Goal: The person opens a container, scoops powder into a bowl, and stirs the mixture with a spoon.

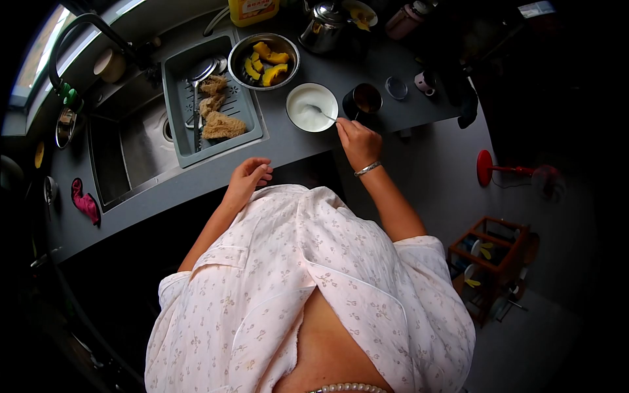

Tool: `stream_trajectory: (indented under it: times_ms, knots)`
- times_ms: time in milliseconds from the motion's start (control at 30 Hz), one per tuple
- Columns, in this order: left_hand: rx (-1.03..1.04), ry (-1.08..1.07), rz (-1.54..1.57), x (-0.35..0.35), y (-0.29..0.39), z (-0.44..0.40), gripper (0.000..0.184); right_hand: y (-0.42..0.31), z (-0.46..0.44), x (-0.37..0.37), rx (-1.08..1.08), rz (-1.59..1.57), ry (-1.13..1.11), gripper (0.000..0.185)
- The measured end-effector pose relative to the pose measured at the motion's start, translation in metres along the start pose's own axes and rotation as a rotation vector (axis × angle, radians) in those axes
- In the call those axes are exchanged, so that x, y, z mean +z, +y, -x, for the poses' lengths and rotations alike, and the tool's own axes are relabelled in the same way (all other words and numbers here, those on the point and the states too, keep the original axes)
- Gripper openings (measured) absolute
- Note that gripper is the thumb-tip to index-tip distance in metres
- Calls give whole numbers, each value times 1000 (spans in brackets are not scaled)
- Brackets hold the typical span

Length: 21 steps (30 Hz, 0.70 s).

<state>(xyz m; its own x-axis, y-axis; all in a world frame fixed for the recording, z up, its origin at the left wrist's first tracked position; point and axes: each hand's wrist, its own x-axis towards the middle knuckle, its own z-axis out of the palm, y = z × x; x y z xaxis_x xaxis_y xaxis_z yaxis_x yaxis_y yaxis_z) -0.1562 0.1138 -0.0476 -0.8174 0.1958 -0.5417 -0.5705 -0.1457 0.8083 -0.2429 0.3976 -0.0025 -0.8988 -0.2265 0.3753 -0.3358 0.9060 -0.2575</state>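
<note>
The fingers (343, 126) of the right hand (363, 145), just right of upper centre in the head view, are pinched close on the handle end of a spoon (325, 116). The spoon's long axis slants from this grip at lower right up to its tip at upper left, where it dips into the white contents (303, 100) of a bowl (297, 126). So the bowl lies up and to the left of the right fingertips, near its lower-right rim, and the right hand is the nearer of the two.

The left hand (245, 178) is lower and further left in the frame, by the front edge of the surface (286, 152). Its fingers are loosely curled and part open, with nothing seen in them; whether they touch the edge I cannot tell. The bowl lies up and to the right of it, well apart.

Just right of the bowl stands a dark cup (356, 112); at its upper left is a basin (241, 74) of pumpkin (275, 75).
</note>
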Motion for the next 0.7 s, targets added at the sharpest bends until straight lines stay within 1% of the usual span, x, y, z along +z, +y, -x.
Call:
stream_trajectory:
  times_ms: [267, 433, 500, 533, 600, 700]
  knots:
    - [-23, 9, -5, -1, 2, 0, 27, 15, -11, 11, -20, 80, 61, 4]
    - [-24, 6, 2, -1, 0, -1, 27, 16, -9, 6, 32, 85, 59, 11]
    - [-23, 0, 5, -1, -1, -2, 26, 11, -7, 1, 100, 62, -72, 15]
    - [-21, -2, 8, -1, -2, -3, 26, 7, -7, -1, 100, 64, -73, 15]
    - [-20, -8, 18, -2, -3, -4, 26, -2, -8, -4, 190, 32, -175, 17]
    - [-12, -16, 27, -2, -3, -5, 26, -4, -8, -4, 183, -42, -183, 18]
